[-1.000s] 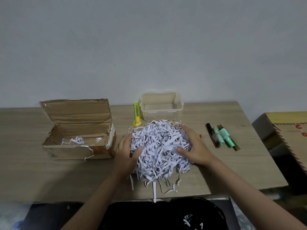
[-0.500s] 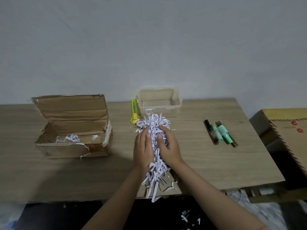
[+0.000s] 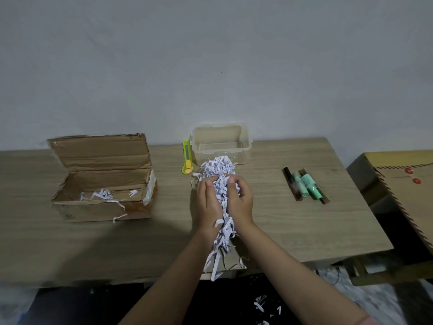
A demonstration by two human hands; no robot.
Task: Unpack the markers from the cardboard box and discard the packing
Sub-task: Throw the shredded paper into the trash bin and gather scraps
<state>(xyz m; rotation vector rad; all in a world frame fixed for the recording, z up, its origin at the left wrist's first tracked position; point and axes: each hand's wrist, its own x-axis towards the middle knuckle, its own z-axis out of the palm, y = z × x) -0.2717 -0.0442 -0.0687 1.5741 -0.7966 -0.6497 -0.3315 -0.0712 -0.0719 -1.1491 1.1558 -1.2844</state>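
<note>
Pressing in from both sides, the left hand and right hand squeeze one wad of shredded white paper between the palms, above the middle of the table. Much of the wad is hidden behind the palms; strips poke out past the fingertips and trail down between the wrists to the table's near edge. A few loose strips lie at that edge, too thin to count.

Just beyond the paper, at the far edge, stands one clear plastic tub, with one yellow-green utility knife beside it on its left. Toward the right edge lie the markers, packed side by side; two mint ones and at least one dark one show, though the exact count is hard to make out. Near the left end sits one open cardboard box, flap up, a few shreds inside. Below the near edge, a dark bin is cut off by the picture's edge.
</note>
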